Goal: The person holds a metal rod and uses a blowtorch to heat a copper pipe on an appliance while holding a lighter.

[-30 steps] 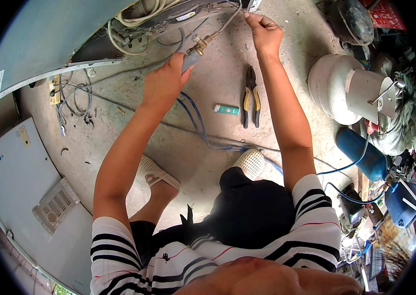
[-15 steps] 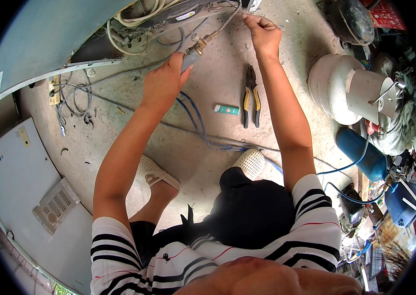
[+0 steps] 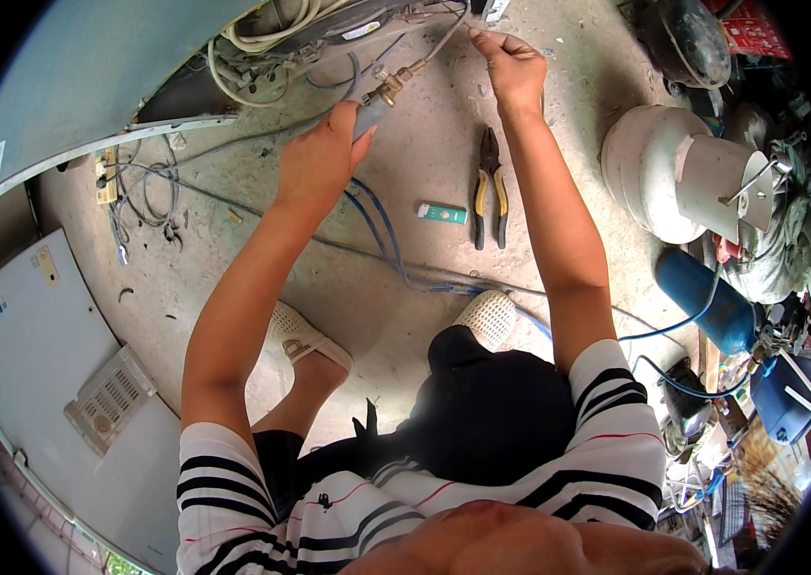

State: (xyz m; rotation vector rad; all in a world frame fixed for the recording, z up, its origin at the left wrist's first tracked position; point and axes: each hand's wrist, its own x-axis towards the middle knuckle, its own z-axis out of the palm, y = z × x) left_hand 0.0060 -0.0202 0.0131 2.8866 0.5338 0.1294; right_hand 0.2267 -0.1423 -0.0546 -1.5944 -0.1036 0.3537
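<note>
Past the pale shoes point(image 3: 487, 318), a blue hose point(image 3: 372, 218) lay on the floor point(image 3: 415, 182), then pliers point(image 3: 489, 151) just beside a small green box point(image 3: 442, 213), with a white gas tank point(image 3: 650, 172) toward the floor's right edge. Beyond, near the floor's far edge, the left hand point(image 3: 317, 158) gripped a torch point(image 3: 371, 117), its thin tube slanting toward the cabinet point(image 3: 70, 86). The right hand point(image 3: 518, 72), near that tube, was pinched closed, its contents too small to tell.

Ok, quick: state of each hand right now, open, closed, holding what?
Left hand: closed, holding the grey-handled brass torch.
Right hand: closed, fingers pinched; anything thin between them is too small to tell.
</note>
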